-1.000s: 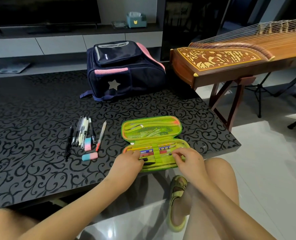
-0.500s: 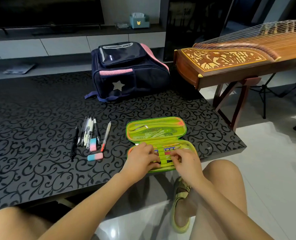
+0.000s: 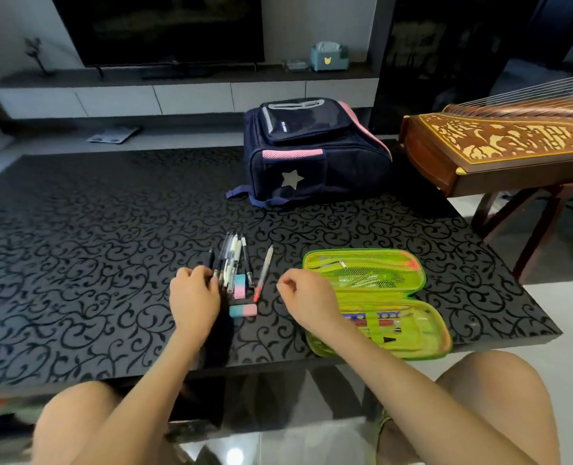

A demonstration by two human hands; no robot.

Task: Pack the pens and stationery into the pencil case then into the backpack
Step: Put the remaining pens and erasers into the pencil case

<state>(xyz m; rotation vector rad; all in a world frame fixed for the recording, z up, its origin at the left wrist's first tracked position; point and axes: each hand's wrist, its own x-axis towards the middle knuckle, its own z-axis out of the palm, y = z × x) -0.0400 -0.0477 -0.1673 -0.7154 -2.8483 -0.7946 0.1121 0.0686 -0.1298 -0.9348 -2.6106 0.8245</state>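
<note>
An open lime-green pencil case (image 3: 424, 333) lies at the table's front right, with several pens strapped in its lower half and a mesh pocket in its lid (image 3: 365, 275). To its left lies a row of loose pens (image 3: 234, 255), a pink-tipped pen (image 3: 265, 268) and two pink-and-blue erasers (image 3: 243, 310) (image 3: 240, 286). My left hand (image 3: 194, 295) rests curled on the lower ends of the loose pens and hides the black pen's lower part. Between the pens and the case hovers my right hand (image 3: 303, 295), fingers curled, nothing seen in it. The navy backpack (image 3: 312, 162) stands behind, zipped.
The black patterned table (image 3: 76, 263) extends far to the left. A wooden zither (image 3: 500, 142) on a stand sits off the right edge. Behind the table is a TV unit with a tissue box (image 3: 328, 57). My bare knees are below the front edge.
Both hands left the pencil case and moved left. My left hand now sits on the loose pens, and my right hand is between pens and case. The camera view turned left.
</note>
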